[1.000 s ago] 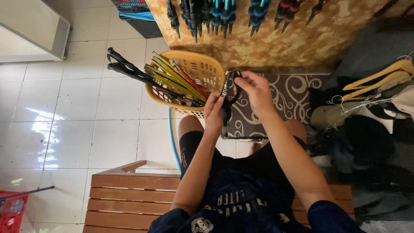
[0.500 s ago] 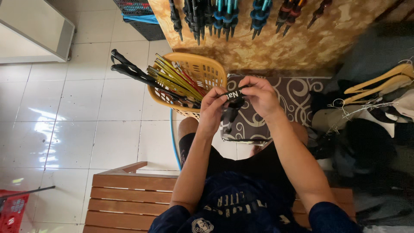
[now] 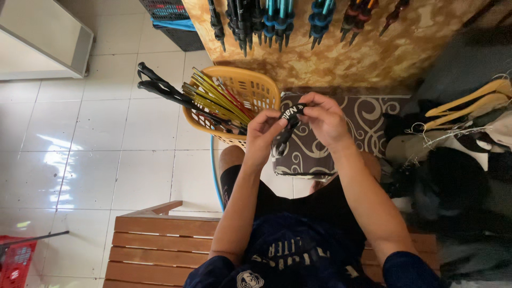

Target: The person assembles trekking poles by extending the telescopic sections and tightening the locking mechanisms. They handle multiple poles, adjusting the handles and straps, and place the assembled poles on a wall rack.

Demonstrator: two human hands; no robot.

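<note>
Both my hands hold a short black strap (image 3: 290, 118) with white lettering, stretched between them in front of my chest. My left hand (image 3: 264, 134) pinches its lower left end and my right hand (image 3: 321, 118) pinches its upper right end. Just left of my hands stands a yellow plastic basket (image 3: 261, 88) holding several poles (image 3: 205, 101) with yellow shafts and black grips that stick out to the left.
I sit on a wooden slatted bench (image 3: 154, 245) over a white tiled floor. A patterned brown cushion (image 3: 368, 120) lies ahead. More poles (image 3: 266, 18) hang along a mottled wall. Wooden hangers (image 3: 469, 104) and clothes pile at the right. A red crate (image 3: 16, 261) is bottom left.
My hands have turned the black strap from hanging upright to stretched sideways between them, and drawn it slightly lower. The basket and poles have not moved.
</note>
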